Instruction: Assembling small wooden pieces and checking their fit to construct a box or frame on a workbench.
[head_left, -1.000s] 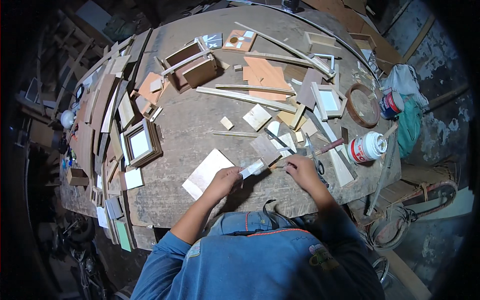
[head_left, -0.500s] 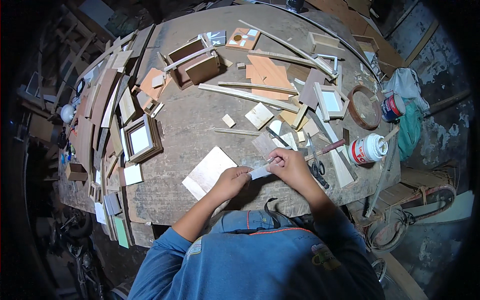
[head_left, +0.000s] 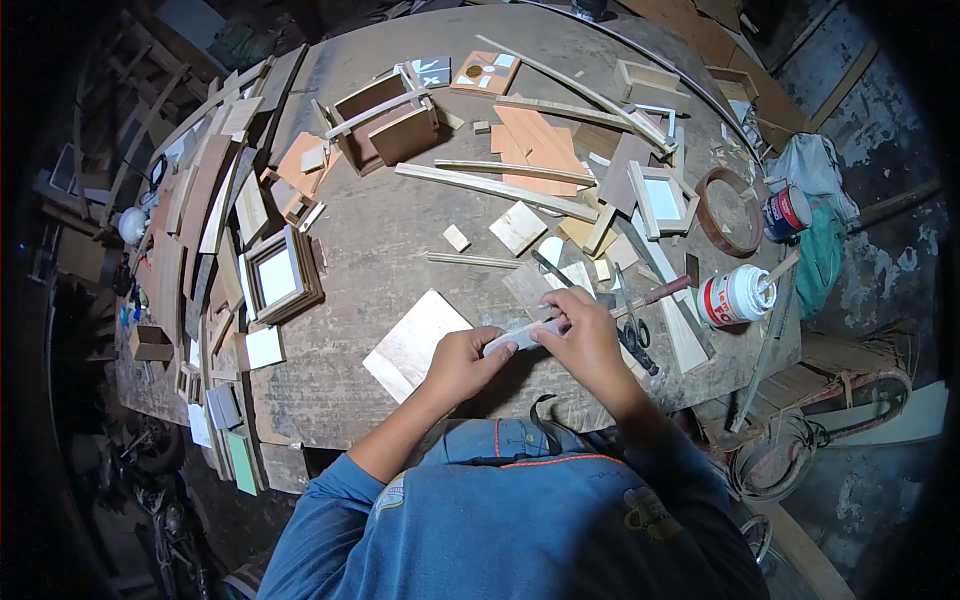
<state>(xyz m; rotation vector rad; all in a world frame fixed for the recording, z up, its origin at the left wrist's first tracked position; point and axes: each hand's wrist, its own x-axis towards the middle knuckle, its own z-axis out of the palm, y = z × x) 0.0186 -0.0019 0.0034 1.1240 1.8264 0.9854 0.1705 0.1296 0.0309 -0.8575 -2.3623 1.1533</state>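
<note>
A small pale flat strip (head_left: 513,338) is held between my two hands, just above the table's near edge. My left hand (head_left: 464,364) pinches its left end between thumb and fingers. My right hand (head_left: 584,336) grips the other end, its fingers curled over the strip and hiding part of it. Whether the strip is wood or card I cannot tell. Below and left of it, a square pale wooden board (head_left: 412,346) lies close to my left hand. Right of my right hand are black-handled scissors (head_left: 634,332) and a tool with a reddish-brown handle (head_left: 667,291).
A white tub (head_left: 738,297) with a stick in it stands at the right, near a round wooden ring (head_left: 727,211). Small framed boxes (head_left: 281,275) and stacked boards crowd the left. Farther back lie an open wooden box (head_left: 385,125) and long strips (head_left: 495,190).
The strip has turned in my hands and shows a different face. My right fingers have shifted along it and opened out slightly; my left hand has moved little.
</note>
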